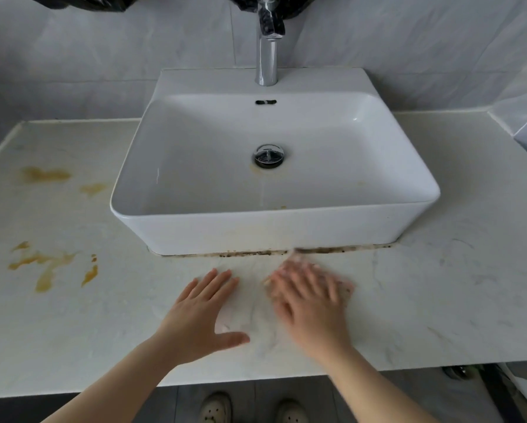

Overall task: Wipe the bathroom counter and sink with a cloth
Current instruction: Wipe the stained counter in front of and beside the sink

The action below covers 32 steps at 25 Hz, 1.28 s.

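Both hands are down on the white marble bench (439, 285), just in front of the sink (274, 233). The left hand (201, 312) lies flat, palm down, with straight spread fingers and the thumb out to the side, gripping nothing. The right hand (311, 303) is motion-blurred, also palm down with fingers extended and not curled around anything. A thin pale cloth (251, 306) seems to lie flat on the bench between and under the two hands. It is hard to tell from the marble and its edges are unclear. The sink is a white rectangular vessel basin sitting on the bench, with a chrome drain (268, 155) in the middle and a chrome faucet (266, 56) at the back. A dark grime line (332, 250) runs along the sink's front base, close to the right fingertips. Yellow-orange stains (42, 264) are on the left part of the bench, well apart from the hands. Faint yellowish marks show inside the basin near the drain. Grey wall tiles (73, 56) are behind, and shoes (216, 407) show on the floor below the bench edge.
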Available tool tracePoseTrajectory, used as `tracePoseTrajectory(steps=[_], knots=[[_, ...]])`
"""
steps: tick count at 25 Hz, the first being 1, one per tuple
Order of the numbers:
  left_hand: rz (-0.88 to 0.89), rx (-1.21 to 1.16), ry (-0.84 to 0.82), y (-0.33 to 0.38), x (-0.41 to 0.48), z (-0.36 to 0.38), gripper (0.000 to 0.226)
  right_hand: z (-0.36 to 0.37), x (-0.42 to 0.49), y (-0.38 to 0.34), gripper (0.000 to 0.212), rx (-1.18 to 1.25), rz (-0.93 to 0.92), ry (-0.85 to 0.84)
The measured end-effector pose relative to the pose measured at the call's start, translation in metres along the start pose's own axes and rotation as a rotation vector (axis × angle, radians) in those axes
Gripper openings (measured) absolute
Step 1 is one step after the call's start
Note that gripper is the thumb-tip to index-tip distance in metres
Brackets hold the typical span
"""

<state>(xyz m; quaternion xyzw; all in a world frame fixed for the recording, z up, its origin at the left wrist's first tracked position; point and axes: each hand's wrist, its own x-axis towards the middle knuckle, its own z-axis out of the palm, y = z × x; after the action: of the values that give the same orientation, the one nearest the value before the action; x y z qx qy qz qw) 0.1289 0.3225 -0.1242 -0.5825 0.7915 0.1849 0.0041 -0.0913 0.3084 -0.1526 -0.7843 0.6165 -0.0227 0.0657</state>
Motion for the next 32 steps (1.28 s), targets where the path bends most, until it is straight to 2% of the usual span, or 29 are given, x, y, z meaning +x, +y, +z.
tracePoseTrajectory(steps=[2,4,5,6,8,10,12,14,16,17,18,21,22,23,25,27,28,30,31,32], knots=[[-0.038,0.033,0.021,-0.01,-0.004,-0.006,0.108,0.004,0.007,0.019,0.062,-0.009,0.252,0.081],[-0.064,0.061,0.011,-0.023,-0.01,-0.008,0.102,0.004,0.016,0.005,0.063,0.044,0.436,0.048],[-0.051,0.092,0.025,-0.028,-0.011,-0.006,0.103,0.002,0.019,-0.016,0.064,0.053,0.429,0.027],[-0.018,0.161,0.031,-0.032,-0.013,-0.003,0.103,0.001,0.017,-0.041,0.064,0.076,0.337,0.054],[-0.035,0.175,-0.059,-0.037,-0.018,0.0,0.098,0.003,0.004,-0.085,0.054,0.075,0.044,-0.036],[-0.013,0.157,-0.134,-0.04,-0.018,0.0,0.099,0.008,-0.01,-0.085,0.051,-0.013,-0.157,-0.111],[0.013,0.145,-0.144,-0.044,-0.018,-0.003,0.105,0.004,-0.007,-0.052,0.053,-0.058,-0.117,-0.087],[0.011,0.149,-0.128,-0.045,-0.018,-0.003,0.108,0.004,0.007,-0.02,0.065,-0.111,0.051,0.044],[0.002,0.133,-0.129,-0.044,-0.018,-0.003,0.109,0.005,0.02,-0.021,0.073,-0.031,0.267,0.054],[0.01,0.129,-0.114,-0.044,-0.017,-0.001,0.11,0.002,0.019,-0.037,0.071,-0.014,0.285,0.044],[0.01,0.138,-0.119,-0.043,-0.017,-0.001,0.111,0.0,0.014,-0.057,0.064,0.019,0.237,0.009],[0.011,0.16,-0.113,-0.045,-0.018,0.0,0.112,0.008,-0.026,-0.08,0.051,0.0,-0.094,-0.177],[0.002,0.154,-0.094,-0.043,-0.019,-0.002,0.114,0.009,-0.035,-0.066,0.05,-0.043,-0.146,-0.15],[-0.008,0.157,-0.094,-0.042,-0.019,-0.002,0.117,0.006,-0.034,-0.049,0.051,-0.071,-0.136,-0.13],[0.026,0.149,-0.014,-0.042,-0.018,-0.002,0.122,0.004,-0.021,-0.015,0.058,-0.129,0.035,-0.015],[0.021,0.121,-0.061,-0.043,-0.02,-0.001,0.119,0.001,-0.002,-0.002,0.059,-0.028,0.286,0.015],[0.02,0.128,-0.073,-0.043,-0.019,-0.002,0.119,0.0,0.005,-0.011,0.058,0.018,0.352,-0.002],[0.034,0.11,-0.059,-0.044,-0.019,-0.001,0.124,-0.004,0.006,-0.048,0.06,0.04,0.278,-0.034],[0.038,0.089,-0.056,-0.044,-0.019,-0.004,0.127,-0.001,-0.002,-0.064,0.062,0.033,0.126,-0.018],[0.042,0.076,-0.057,-0.044,-0.02,-0.006,0.128,0.001,-0.015,-0.074,0.059,0.031,0.006,-0.073]])
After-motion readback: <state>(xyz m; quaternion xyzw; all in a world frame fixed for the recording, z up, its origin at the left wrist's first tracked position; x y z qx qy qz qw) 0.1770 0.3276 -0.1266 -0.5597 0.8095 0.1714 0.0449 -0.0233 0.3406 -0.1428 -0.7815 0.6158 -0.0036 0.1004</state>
